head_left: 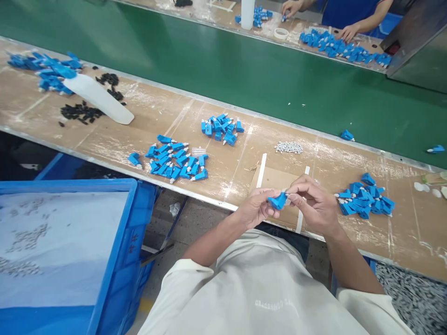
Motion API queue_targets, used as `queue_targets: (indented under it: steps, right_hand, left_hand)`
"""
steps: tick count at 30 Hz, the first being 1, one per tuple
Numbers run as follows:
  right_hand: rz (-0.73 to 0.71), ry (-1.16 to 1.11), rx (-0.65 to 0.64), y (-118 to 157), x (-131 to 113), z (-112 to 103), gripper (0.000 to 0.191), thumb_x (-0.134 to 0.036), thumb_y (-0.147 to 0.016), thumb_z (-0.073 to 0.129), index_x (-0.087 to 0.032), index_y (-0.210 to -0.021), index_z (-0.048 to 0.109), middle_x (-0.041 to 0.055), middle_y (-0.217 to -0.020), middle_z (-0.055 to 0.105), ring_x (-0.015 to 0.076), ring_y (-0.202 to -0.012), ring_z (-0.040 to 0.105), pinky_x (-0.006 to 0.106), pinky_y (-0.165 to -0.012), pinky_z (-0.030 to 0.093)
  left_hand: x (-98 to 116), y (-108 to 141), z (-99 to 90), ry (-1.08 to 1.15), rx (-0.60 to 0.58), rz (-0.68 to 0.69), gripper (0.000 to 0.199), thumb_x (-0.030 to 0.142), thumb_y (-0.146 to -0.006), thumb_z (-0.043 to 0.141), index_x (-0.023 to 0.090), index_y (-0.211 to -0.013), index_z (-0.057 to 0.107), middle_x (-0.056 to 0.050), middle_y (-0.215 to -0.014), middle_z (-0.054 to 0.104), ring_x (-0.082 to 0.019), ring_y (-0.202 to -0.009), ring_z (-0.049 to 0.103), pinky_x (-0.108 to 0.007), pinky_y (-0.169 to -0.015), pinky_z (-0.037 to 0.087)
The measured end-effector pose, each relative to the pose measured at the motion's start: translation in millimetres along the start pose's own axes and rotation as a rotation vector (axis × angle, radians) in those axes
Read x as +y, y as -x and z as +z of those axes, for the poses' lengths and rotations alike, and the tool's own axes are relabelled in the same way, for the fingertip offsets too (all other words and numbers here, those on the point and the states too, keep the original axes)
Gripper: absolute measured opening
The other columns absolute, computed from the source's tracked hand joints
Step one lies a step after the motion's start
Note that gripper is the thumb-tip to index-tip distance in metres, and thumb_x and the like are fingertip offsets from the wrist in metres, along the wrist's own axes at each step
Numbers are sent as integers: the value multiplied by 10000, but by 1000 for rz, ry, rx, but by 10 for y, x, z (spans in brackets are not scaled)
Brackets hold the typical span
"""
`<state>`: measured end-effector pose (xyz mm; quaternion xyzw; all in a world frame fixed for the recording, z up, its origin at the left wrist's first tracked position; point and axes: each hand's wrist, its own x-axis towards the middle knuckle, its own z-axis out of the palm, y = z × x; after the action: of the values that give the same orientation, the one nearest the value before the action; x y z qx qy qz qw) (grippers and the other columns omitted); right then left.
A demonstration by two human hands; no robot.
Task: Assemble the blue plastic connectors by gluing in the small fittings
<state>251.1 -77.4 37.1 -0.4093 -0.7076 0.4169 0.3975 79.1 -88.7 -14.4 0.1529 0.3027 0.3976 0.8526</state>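
Note:
My left hand [257, 207] is closed around a blue plastic part [277, 201], held just above the front edge of the bench. At the part's upper right end, my right hand [314, 204] pinches with thumb and fingertips; whatever sits between those fingertips is too small to name. Under both hands lies a cardboard sheet [275, 179] with white tape strips. Beyond them is a small heap of tiny whitish pieces [288, 147]. Similar blue parts with white ends form a pile [365, 197] to the right, a pile [178, 160] to the left and another pile [222, 126] farther back.
A green conveyor belt [209, 60] runs behind the bench, carrying two loose blue parts. A white bottle [101, 97] lies among black pieces [82, 112] at left. A blue crate [134, 223] stands lower left. Across the belt, a co-worker's hands [349, 32] handle blue parts.

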Motion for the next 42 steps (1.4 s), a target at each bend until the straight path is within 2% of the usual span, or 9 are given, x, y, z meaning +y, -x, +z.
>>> queue_targets:
  steps: [7,13,20,25,29,33,38,42]
  right_hand:
    - [-309,244,-89,-70,19,-116,90,-187,-967,639,-217,-913,703,36,-785,659,167,-712,619,312,-648,501]
    - [-405,378,-123,-68,26,-172,116,-174,-976,611,-230,-964,713,53,-822,687,179,-740,645,309,-654,521]
    - [-257,510,-298,-51,3,-276,188,-309,-998,582,-271,-958,761,101,-865,713,234,-809,647,375,-703,549]
    - [-165,365,-280,-104,47,-298,209,-388,-968,635,-281,-887,794,103,-837,737,226,-752,658,373,-660,548]
    - [-62,50,-247,-182,118,-285,186,-436,-868,773,-286,-762,795,68,-696,721,210,-638,647,364,-591,523]
    - [64,-96,-234,-247,186,-285,287,-513,-716,883,-270,-621,762,53,-621,675,192,-576,613,340,-527,496]
    - [159,-198,-256,-295,217,-282,299,-495,-658,921,-255,-600,752,41,-637,640,168,-557,588,305,-473,493]
    - [219,-162,-263,-347,248,-244,298,-468,-663,922,-227,-655,746,29,-673,636,152,-576,603,275,-483,512]
  left_hand:
    - [46,21,42,80,25,-121,257,284,-800,769,117,-666,626,-10,-547,639,-52,-391,530,-143,-430,468]
    - [59,13,48,134,39,-188,240,209,-877,698,109,-671,626,-3,-541,627,-46,-401,551,-102,-418,467]
    - [-3,-71,-56,196,17,-237,202,172,-886,696,88,-706,659,-28,-595,643,-59,-440,605,-87,-443,500]
    - [5,-64,-56,148,4,-229,169,178,-869,718,91,-734,664,-11,-598,634,-54,-442,601,-91,-455,505]
    - [35,-7,-6,27,-82,-145,323,332,-726,880,120,-699,638,37,-568,593,-44,-423,552,-147,-494,538]
    - [80,35,51,-95,-122,-44,486,499,-605,931,135,-673,616,33,-585,608,-56,-456,566,-187,-524,545]
    - [122,78,86,-248,-85,44,501,563,-627,892,144,-709,631,11,-617,637,-82,-484,582,-241,-557,549]
    - [286,-40,-21,-512,-58,138,430,550,-727,813,151,-747,654,-40,-681,696,-125,-562,631,-256,-584,539]
